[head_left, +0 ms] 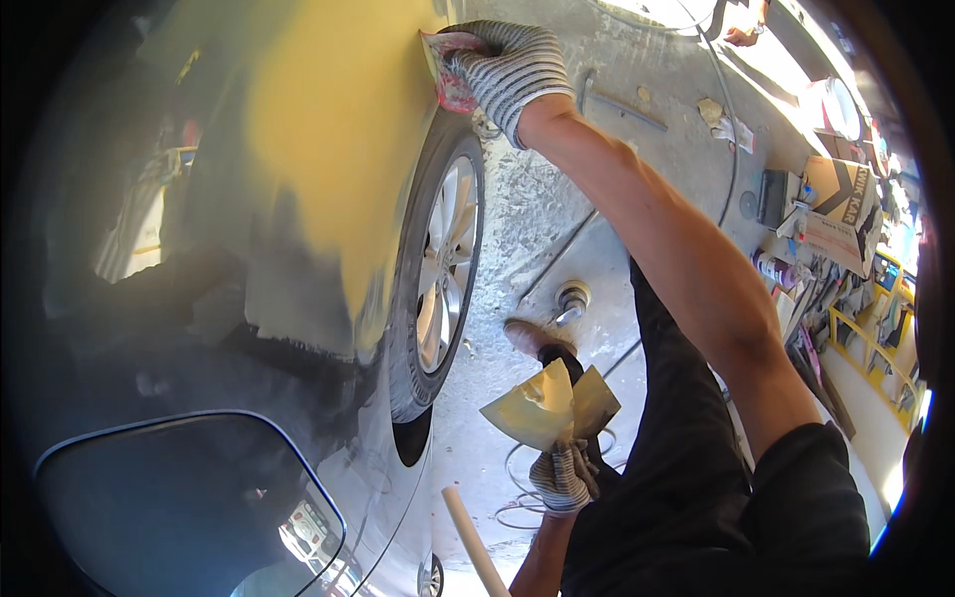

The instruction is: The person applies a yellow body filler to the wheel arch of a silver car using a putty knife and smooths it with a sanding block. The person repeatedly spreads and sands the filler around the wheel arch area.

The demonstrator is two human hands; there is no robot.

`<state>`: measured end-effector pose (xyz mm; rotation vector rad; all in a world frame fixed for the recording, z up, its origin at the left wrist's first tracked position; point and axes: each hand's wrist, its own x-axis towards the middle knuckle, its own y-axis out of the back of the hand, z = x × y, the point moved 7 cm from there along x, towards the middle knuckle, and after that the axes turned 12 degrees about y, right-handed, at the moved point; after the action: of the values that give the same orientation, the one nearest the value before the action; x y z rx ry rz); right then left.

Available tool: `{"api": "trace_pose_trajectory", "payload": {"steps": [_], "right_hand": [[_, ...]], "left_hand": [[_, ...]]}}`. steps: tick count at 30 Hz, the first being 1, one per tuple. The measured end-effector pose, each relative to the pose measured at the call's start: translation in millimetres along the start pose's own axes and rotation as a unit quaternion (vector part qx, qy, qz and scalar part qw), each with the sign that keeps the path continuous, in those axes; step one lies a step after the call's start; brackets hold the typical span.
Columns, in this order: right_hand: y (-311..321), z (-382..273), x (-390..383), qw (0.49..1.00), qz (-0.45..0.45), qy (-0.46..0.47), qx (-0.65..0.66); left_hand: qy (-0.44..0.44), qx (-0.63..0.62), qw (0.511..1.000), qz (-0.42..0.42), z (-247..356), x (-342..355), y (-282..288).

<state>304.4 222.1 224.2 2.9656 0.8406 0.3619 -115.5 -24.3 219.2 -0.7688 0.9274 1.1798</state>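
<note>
Right arm [686, 244] outstretched — gloved hand [512, 75] holds a mottled pink spreader [455, 93].

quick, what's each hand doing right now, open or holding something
Left hand: closed, holding flat yellow-smeared plates.
Right hand: closed, holding a pink scraper at the yellow patch.

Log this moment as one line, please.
Right hand: holds reddish spreader at yellow-coated car panel | Left hand: holds yellow-smeared plates | Nearby: wheel, below panel edge

Bright light [771, 72] edges the grey, seemingly concrete floor [652, 65].
</note>
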Motion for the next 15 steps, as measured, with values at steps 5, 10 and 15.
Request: {"api": "trace_pose_trajectory", "payload": {"steps": [5,10,15], "right_hand": [[-0.4,-24.3,-17.0,0.997,-0.016,0.035,-0.06],[-4.8,-53.0,-37.5,0.99,-0.019,0.091,-0.104],[-16.3,-67.1,-64.9,0.994,-0.04,0.036,0.097]], "left_hand": [[-0.007,0.006,1.0,-0.012,-9.1,-4.0,12.8],[-0.013,0.001,1.0,-0.016,-15.2,-3.5,27.5],[-0.011,-0.018,1.0,-0.018,-24.3,-0.7,46.5]]}}
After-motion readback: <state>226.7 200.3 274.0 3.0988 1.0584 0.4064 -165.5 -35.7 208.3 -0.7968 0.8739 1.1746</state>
